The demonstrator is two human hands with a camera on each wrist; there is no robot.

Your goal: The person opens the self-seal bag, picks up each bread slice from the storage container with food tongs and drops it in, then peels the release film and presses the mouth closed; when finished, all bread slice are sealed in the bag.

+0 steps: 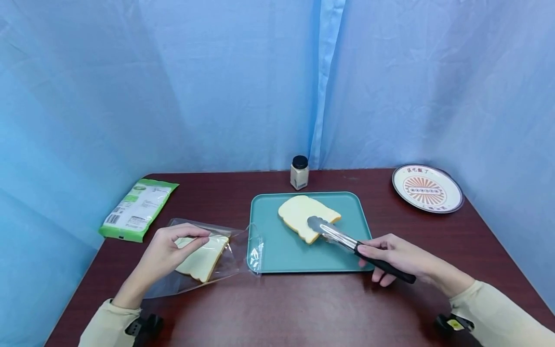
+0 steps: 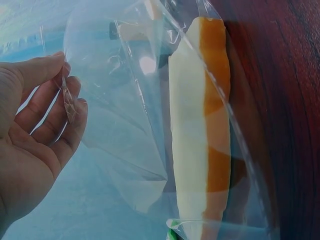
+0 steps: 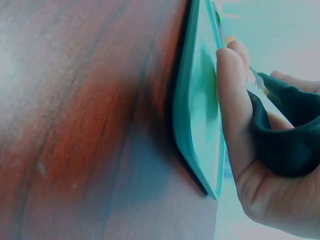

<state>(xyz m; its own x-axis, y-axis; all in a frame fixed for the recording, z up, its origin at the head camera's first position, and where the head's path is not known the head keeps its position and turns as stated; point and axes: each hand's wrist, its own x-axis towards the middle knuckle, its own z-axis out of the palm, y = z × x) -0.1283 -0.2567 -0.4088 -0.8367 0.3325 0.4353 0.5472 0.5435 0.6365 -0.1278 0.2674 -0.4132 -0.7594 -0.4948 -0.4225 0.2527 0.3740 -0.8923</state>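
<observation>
In the head view my left hand pinches the upper film of a clear plastic bag between thumb and fingers. Inside the bag lies one bread slice; the left wrist view shows its brown crust through the film. My right hand grips metal tongs by their black handles. The tongs' scalloped tip rests over the right edge of a second bread slice, which is on the teal tray. The tongs' lower arm is mostly hidden.
Behind the tray stands a small jar with a black lid. A patterned plate is at the back right, and a green-and-white packet at the back left. Blue curtains enclose the dark wooden table.
</observation>
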